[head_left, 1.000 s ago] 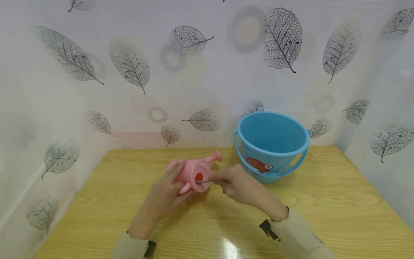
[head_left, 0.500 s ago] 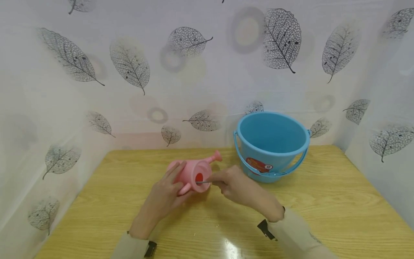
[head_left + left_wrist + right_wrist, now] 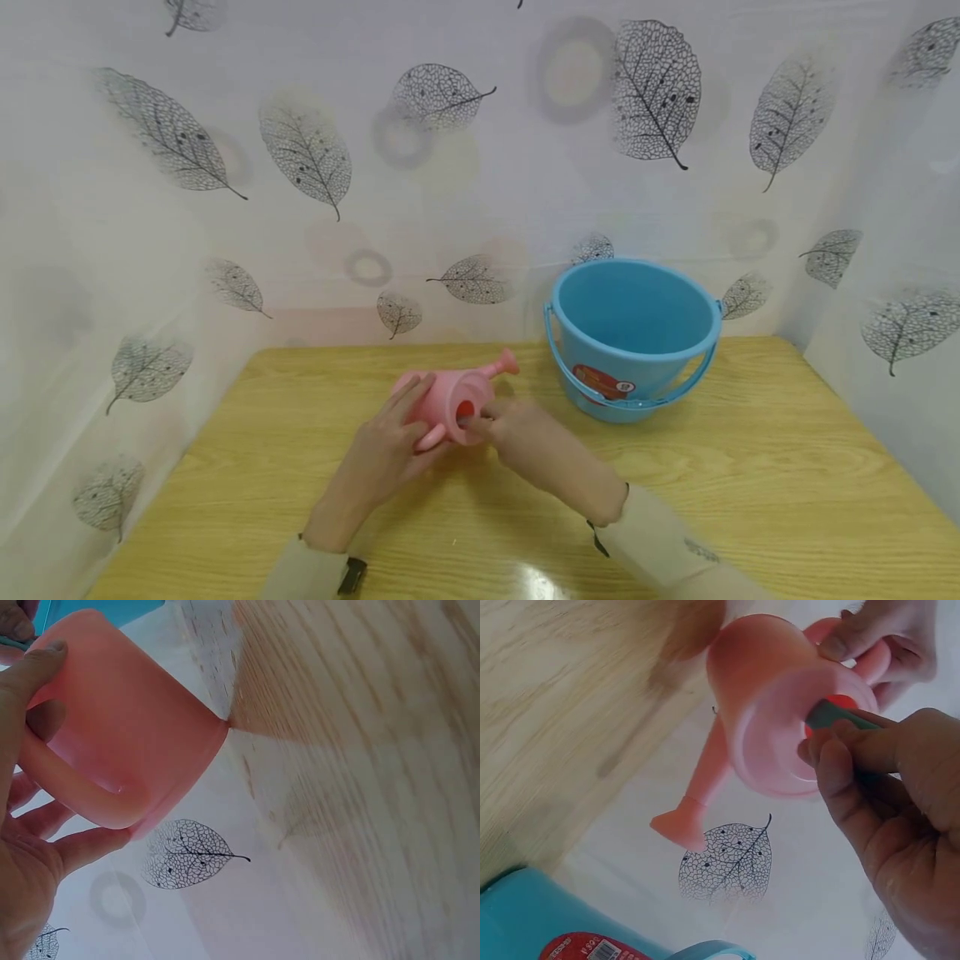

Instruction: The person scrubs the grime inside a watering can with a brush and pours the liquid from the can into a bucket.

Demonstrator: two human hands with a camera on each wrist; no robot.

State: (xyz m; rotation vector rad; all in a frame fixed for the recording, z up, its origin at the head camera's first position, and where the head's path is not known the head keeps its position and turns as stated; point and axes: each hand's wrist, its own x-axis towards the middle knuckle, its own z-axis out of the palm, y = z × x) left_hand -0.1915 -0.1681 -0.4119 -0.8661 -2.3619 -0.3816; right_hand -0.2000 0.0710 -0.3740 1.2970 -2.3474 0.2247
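Note:
A pink toy watering can (image 3: 441,398) lies tipped on its side, its mouth turned toward my right hand and its spout pointing to the back right. My left hand (image 3: 381,437) holds it around the body and handle (image 3: 90,795). Something red (image 3: 844,703) shows inside the can. Between thumb and fingers, my right hand (image 3: 528,437) pinches a slim grey-green tool (image 3: 832,716) right at the mouth, its front part inside the can. My fingers cover the rest of the tool, and I cannot tell its kind.
A large blue bucket (image 3: 637,346) with a red label stands at the back right, its handle hanging down in front. The wooden table (image 3: 240,492) ends at a pale leaf-patterned sheet (image 3: 487,192) behind and at both sides.
My right hand has moved left to the can's mouth, pushing the grey-green tool deeper inside, so less of it shows. My left hand and the can stay in place.

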